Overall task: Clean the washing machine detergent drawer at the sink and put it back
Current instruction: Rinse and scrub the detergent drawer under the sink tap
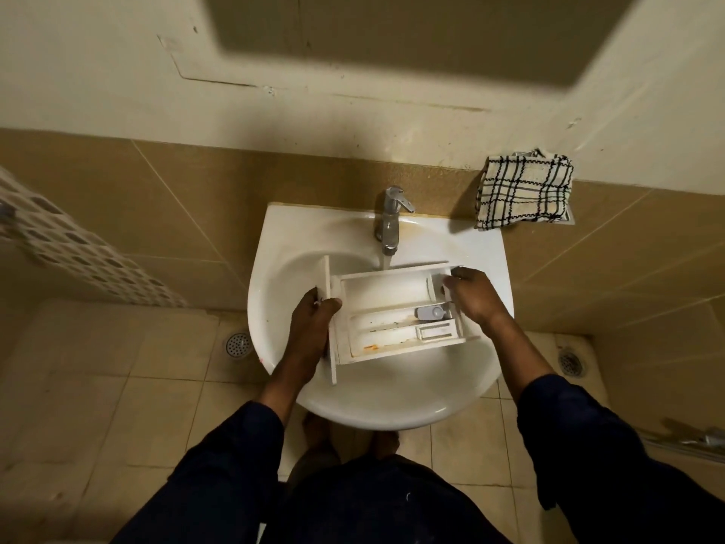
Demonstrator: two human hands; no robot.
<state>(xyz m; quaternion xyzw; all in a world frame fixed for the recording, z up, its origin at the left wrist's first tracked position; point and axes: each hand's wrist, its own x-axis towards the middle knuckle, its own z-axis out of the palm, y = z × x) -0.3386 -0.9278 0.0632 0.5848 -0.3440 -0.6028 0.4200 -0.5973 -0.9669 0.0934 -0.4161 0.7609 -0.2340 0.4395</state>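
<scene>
Detergent drawer (384, 304) is gripped at front panel by left hand (314, 320), at rear wall by right hand (467, 296), under stream from tap (388, 221); grip could be lost on wetted plastic.

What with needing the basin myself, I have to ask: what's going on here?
A person holds a white plastic detergent drawer over the white ceramic sink with both hands. The left hand grips its front-panel end, the right hand its rear end. Water runs from the chrome tap toward its far edge. Orange residue shows inside, so cleaning looks unfinished. A black-and-white checked cloth hangs nearby.
</scene>
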